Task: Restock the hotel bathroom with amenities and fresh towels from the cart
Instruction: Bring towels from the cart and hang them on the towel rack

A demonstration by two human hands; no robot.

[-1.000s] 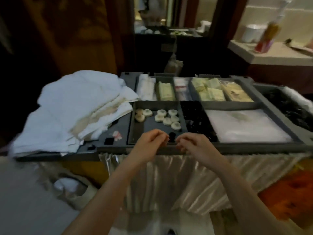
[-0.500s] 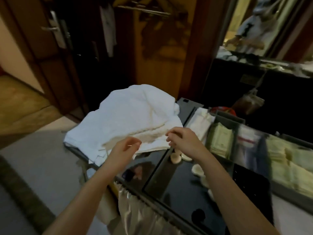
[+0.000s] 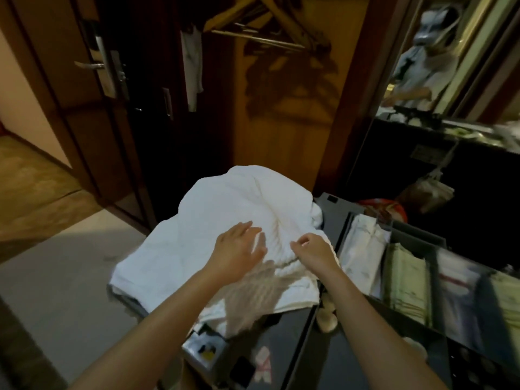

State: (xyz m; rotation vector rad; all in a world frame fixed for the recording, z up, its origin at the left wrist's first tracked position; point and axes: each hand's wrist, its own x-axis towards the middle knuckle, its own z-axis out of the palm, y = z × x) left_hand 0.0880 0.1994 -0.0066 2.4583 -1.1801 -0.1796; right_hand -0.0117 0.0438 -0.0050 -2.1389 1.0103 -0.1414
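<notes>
Head view: left hand [image 3: 239, 253] spread flat over white towels [image 3: 242, 198] directly beneath; right hand [image 3: 313, 253] curled alongside, grip unclear.

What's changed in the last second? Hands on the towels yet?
Both hands moved left from the cart's front edge by the soaps to the towel pile. The left hand has opened flat over the pile; the right hand stays curled at the pile's right side, and I cannot tell whether it pinches cloth. The pile and the cart's packets lie as before.
</notes>
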